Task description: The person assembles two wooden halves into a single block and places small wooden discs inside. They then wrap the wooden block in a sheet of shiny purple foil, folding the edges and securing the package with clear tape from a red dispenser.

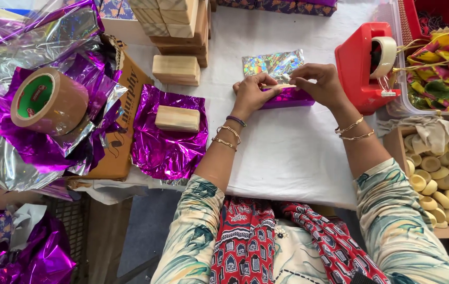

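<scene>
We see the left hand point(252, 93) pressed down on a wooden block half wrapped in purple foil point(287, 97), at upper centre of the frame. The right hand point(320, 84) pinches the foil's edge over the block's top. We judge the fold is being closed; the next move calls for tape from the red dispenser point(364, 66) at upper right. At left lies another block on foil point(177, 118), beyond it a brown tape roll point(48, 100).

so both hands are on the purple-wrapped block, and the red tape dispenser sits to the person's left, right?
Not quite. The head view shows the red tape dispenser on the person's right. Both the left hand and right hand are on the purple-wrapped block.
</scene>
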